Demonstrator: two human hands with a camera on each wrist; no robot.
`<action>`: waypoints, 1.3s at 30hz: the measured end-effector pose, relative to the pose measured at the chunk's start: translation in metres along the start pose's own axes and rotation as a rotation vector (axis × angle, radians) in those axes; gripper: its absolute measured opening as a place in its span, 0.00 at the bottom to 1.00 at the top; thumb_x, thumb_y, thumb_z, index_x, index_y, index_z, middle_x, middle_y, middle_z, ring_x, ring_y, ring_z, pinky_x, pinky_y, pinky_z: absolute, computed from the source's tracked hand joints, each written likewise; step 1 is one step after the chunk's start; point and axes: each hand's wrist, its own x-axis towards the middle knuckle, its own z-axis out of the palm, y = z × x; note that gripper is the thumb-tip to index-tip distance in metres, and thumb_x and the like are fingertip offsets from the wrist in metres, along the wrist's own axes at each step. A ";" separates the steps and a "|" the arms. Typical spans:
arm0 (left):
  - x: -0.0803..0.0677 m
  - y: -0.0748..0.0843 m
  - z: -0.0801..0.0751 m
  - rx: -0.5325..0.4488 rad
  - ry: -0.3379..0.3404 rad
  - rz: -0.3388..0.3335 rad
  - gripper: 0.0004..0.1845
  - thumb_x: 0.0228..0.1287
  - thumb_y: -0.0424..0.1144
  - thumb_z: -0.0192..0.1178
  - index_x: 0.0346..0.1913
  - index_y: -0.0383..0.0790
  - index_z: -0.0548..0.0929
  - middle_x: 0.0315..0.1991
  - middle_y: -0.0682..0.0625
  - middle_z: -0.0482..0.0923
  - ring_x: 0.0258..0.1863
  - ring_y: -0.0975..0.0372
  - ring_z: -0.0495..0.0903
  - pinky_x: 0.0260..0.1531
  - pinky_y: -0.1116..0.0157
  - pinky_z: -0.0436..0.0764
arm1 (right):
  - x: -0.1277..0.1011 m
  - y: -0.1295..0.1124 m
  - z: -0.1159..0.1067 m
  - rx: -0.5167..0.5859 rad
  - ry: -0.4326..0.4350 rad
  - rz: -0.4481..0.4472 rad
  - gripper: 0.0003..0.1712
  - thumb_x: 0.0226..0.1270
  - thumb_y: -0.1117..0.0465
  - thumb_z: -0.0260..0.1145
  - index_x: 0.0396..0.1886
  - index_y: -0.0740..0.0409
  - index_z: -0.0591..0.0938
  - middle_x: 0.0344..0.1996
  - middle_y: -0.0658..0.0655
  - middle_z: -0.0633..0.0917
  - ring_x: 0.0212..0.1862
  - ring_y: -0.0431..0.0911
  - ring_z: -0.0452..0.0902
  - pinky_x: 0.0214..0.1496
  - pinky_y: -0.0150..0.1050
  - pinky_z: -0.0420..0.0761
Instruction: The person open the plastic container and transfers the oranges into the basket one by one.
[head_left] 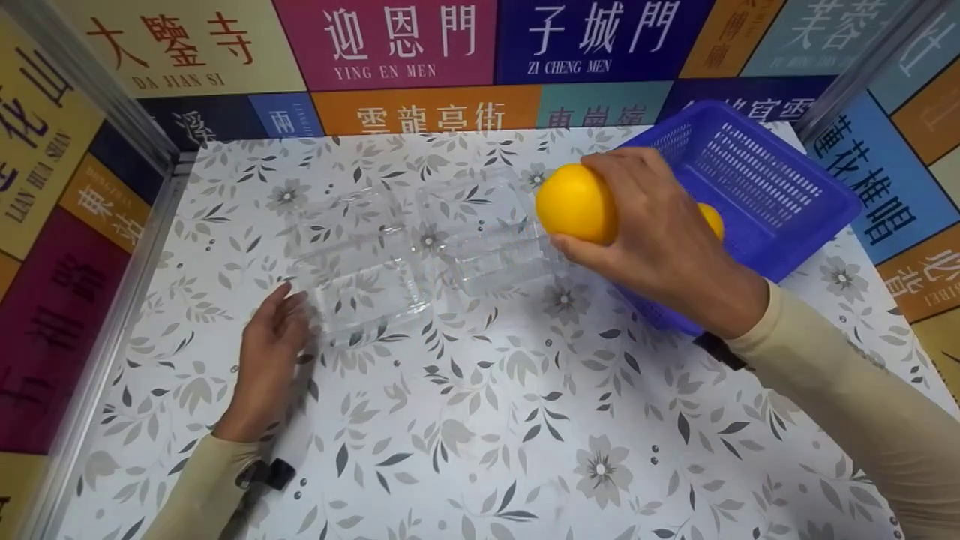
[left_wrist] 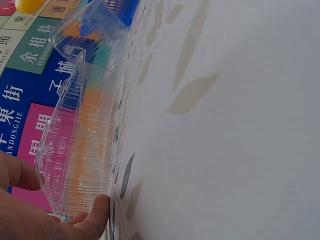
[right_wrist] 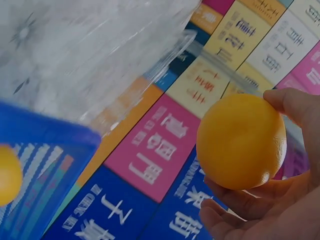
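Note:
In the head view my right hand (head_left: pixel 656 217) holds a smooth, round orange (head_left: pixel 576 204) in the air, near the left edge of the blue plastic basket (head_left: pixel 814 187). The right wrist view shows the orange (right_wrist: pixel 241 141) between thumb and fingers. Two clear plastic clamshell boxes lie with their lids raised or folded back: a left box (head_left: pixel 367 289) and a right box (head_left: pixel 501 259). My left hand (head_left: pixel 271 352) is at the left end of the left box. In the left wrist view, its loosely bent fingers (left_wrist: pixel 95 217) touch that box's (left_wrist: pixel 82 145) end wall.
Another orange (head_left: pixel 710 220) sits in the basket, partly hidden by my right hand. Floral-patterned sheet covers the table (head_left: pixel 480 420). Panels with large lettering (head_left: pixel 409 41) stand along the back and both sides, with a metal rail (head_left: pixel 112 352) at the left.

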 end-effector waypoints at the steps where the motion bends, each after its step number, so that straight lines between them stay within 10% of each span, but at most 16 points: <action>1: 0.000 0.000 0.000 0.003 -0.001 -0.002 0.34 0.88 0.33 0.48 0.89 0.32 0.52 0.82 0.36 0.66 0.79 0.49 0.69 0.63 0.73 0.78 | 0.001 0.006 -0.002 -0.006 0.001 0.023 0.42 0.65 0.47 0.83 0.71 0.67 0.80 0.63 0.67 0.84 0.66 0.61 0.74 0.58 0.62 0.85; 18: 0.000 -0.002 0.000 0.002 -0.002 -0.013 0.34 0.89 0.34 0.48 0.89 0.34 0.51 0.82 0.37 0.66 0.78 0.50 0.70 0.64 0.69 0.79 | -0.001 0.141 -0.027 -0.023 -0.108 0.488 0.49 0.75 0.41 0.72 0.80 0.70 0.69 0.66 0.75 0.78 0.65 0.71 0.69 0.58 0.67 0.77; 28: 0.001 -0.001 0.001 -0.021 0.009 -0.010 0.34 0.88 0.33 0.49 0.89 0.33 0.52 0.81 0.36 0.66 0.77 0.50 0.71 0.65 0.67 0.81 | -0.009 0.199 -0.035 -0.016 -0.195 0.614 0.52 0.75 0.40 0.71 0.81 0.74 0.65 0.60 0.77 0.80 0.53 0.66 0.79 0.37 0.32 0.73; 39: 0.001 -0.003 0.001 -0.043 0.004 0.014 0.34 0.88 0.30 0.48 0.88 0.31 0.52 0.82 0.34 0.65 0.77 0.48 0.70 0.61 0.71 0.82 | -0.023 0.237 -0.035 -0.007 -0.298 0.702 0.55 0.78 0.40 0.69 0.83 0.75 0.59 0.63 0.80 0.75 0.56 0.72 0.75 0.54 0.66 0.81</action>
